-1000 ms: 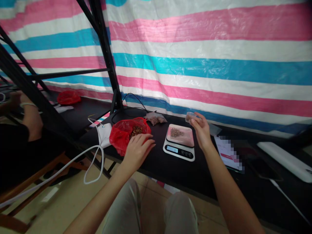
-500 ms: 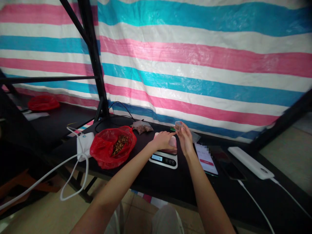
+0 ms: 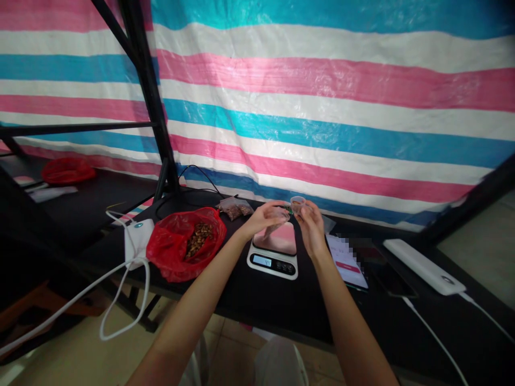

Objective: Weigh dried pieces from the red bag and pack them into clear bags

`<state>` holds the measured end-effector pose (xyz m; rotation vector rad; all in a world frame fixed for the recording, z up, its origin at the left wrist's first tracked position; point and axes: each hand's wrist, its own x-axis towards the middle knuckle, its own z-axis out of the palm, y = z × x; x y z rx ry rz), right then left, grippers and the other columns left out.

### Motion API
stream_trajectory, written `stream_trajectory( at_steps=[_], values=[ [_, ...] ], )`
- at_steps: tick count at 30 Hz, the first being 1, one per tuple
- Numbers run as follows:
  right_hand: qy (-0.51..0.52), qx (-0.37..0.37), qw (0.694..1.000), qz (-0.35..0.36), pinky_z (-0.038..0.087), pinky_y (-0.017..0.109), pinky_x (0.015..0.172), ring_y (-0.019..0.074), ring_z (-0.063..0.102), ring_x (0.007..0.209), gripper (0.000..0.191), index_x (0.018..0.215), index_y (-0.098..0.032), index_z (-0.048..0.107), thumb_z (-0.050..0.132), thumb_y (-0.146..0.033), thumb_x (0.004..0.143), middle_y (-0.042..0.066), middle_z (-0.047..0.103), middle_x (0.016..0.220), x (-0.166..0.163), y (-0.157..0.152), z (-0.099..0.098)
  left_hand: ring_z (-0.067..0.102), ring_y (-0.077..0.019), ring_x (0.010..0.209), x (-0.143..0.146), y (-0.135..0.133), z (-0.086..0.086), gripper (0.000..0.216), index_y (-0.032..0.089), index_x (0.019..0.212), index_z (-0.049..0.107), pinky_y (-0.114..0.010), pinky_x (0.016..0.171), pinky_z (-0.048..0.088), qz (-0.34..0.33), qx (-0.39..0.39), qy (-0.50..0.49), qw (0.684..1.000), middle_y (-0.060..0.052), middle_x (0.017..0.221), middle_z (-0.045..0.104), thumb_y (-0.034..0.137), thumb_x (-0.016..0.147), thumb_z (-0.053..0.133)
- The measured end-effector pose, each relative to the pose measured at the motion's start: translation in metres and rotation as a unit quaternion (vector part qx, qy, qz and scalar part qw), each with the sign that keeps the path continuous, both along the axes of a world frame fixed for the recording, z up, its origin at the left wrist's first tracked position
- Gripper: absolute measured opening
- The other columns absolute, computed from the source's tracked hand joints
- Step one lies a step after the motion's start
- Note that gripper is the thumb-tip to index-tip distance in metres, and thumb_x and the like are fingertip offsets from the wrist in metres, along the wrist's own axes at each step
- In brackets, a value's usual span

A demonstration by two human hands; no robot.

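Left hand (image 3: 261,219) pinches a clear bag (image 3: 281,213), right hand (image 3: 313,224) a cup (image 3: 298,203); scale display (image 3: 262,261) apparently reads "44".

The bag (image 3: 167,241) is red, the scale (image 3: 276,255) white, the sheet (image 3: 314,118) striped pink-white-blue.

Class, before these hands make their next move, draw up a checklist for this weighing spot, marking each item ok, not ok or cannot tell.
1. Right hand has a grip on the small clear cup: ok.
2. Left hand holds the clear bag: ok.
3. One hand free: not ok; both are occupied.
4. Bag lifted fully off the scale: cannot tell; it hangs over the pan.
5. Display lit: ok.
6. Red bag open, brown pieces showing: ok.
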<state>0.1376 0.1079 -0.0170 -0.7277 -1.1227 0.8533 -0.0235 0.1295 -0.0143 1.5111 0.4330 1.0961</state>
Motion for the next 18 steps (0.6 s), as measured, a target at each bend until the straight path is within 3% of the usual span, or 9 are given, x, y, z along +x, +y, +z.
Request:
stream_trajectory(
  at_steps=[6, 12, 18],
  values=[
    [-0.012, 0.024, 0.999, 0.019, 0.043, 0.036, 0.092, 0.0182, 0.056, 0.106, 0.024, 0.101, -0.029, 0.061, 0.061, -0.033, 0.078, 0.002, 0.062, 0.114, -0.009, -0.013, 0.011, 0.060, -0.0214, 0.102, -0.001, -0.002, 0.000, 0.059, 0.015, 0.119, 0.051, -0.037, 0.096, 0.040, -0.052, -0.044, -0.080, 0.994, -0.014, 0.109, 0.063, 0.035, 0.068, 0.072],
    [-0.048, 0.033, 0.998, 0.020, 0.037, 0.040, 0.098, 0.0213, 0.050, 0.115, 0.027, 0.104, -0.028, 0.063, 0.061, -0.035, 0.078, 0.003, 0.056, 0.124, -0.009, -0.012, 0.008, 0.058, -0.0217, 0.105, 0.003, -0.001, -0.008, 0.053, 0.015, 0.114, 0.056, -0.035, 0.096, 0.039, -0.041, -0.068, -0.088, 0.993, -0.014, 0.115, 0.059, 0.038, 0.069, 0.072],
    [-0.029, 0.052, 0.998, 0.011, 0.042, 0.035, 0.092, 0.0158, 0.056, 0.103, 0.048, 0.114, -0.030, 0.050, 0.069, -0.027, 0.070, 0.001, 0.060, 0.112, -0.010, -0.010, 0.006, 0.057, -0.0201, 0.102, 0.001, -0.002, -0.010, 0.054, 0.016, 0.112, 0.057, -0.033, 0.092, 0.039, -0.025, -0.089, -0.065, 0.994, -0.011, 0.112, 0.060, 0.037, 0.066, 0.074]
  ],
)
